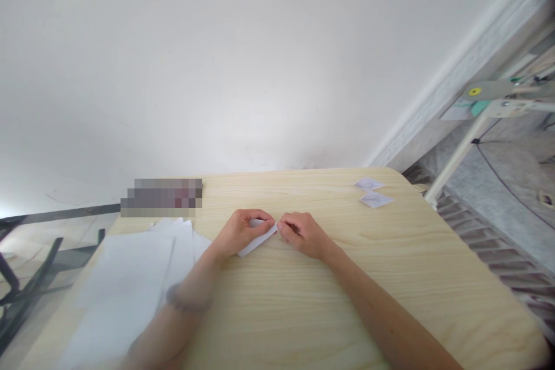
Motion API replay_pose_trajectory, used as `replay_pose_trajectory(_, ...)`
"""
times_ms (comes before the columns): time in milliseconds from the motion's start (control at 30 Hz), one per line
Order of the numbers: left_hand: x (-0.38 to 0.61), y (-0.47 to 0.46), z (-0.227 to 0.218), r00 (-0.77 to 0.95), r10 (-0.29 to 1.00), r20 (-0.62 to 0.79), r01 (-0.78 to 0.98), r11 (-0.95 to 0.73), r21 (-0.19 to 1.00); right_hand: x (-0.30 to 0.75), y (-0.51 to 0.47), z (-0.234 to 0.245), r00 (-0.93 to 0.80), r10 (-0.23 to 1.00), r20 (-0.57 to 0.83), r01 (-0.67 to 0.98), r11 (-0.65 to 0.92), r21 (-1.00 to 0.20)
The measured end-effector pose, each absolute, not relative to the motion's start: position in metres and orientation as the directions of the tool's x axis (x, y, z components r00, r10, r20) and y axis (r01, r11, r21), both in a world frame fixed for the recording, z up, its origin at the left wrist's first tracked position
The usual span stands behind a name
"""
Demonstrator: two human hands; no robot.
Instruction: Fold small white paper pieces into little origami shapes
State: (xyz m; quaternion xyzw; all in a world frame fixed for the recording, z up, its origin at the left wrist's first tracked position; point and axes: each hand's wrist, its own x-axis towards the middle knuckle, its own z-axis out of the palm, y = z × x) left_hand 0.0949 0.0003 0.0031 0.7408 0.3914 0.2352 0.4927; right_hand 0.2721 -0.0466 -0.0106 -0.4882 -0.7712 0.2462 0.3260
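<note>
A small folded piece of white paper (pixel 255 243) is held just above or on the table near its middle. My left hand (pixel 245 230) is closed on it, thumb on the near face, with part of the sheet hidden behind the fingers. At the paper's right-hand corner, my right hand (pixel 301 232) pinches the tip between thumb and fingers. The two hands' fingertips almost meet there. A dark bead bracelet (pixel 188 299) circles my left wrist.
Loose white sheets (pixel 125 277) lie overlapping on the left of the wooden table (pixel 277 318). Two folded paper diamond shapes (pixel 376 200) rest at the back right. A blurred-out dark object (pixel 162 196) lies at the back left. A white wall (pixel 260 69) rises behind the table.
</note>
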Motion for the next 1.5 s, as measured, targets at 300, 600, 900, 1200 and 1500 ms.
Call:
replay_pose_trajectory(300,0.094,0.001,0.004,0.572,0.819,-0.050,0.356,-0.193,0.914,0.275,-0.047,-0.007,-0.358,0.910,0.211,0.551,0.388,-0.739)
replay_pose_trajectory(600,0.095,-0.001,0.005,0.584,0.811,-0.039,0.370,-0.223,0.902,0.274,-0.047,-0.008,-0.380,0.895,0.233,0.580,0.427,-0.694)
replay_pose_trajectory(900,0.093,0.003,0.000,0.563,0.825,-0.046,0.248,-0.115,0.962,0.276,-0.044,-0.015,-0.095,0.904,0.417,0.741,0.344,-0.577)
replay_pose_trajectory(1200,0.093,0.006,-0.008,0.580,0.814,0.017,0.173,-0.144,0.974,0.279,-0.043,-0.014,-0.076,0.914,0.399,0.642,0.351,-0.681)
replay_pose_trajectory(1500,0.095,0.009,-0.011,0.417,0.905,0.080,-0.017,-0.080,0.997,0.283,-0.042,-0.017,0.014,0.949,0.316,0.557,0.255,-0.791)
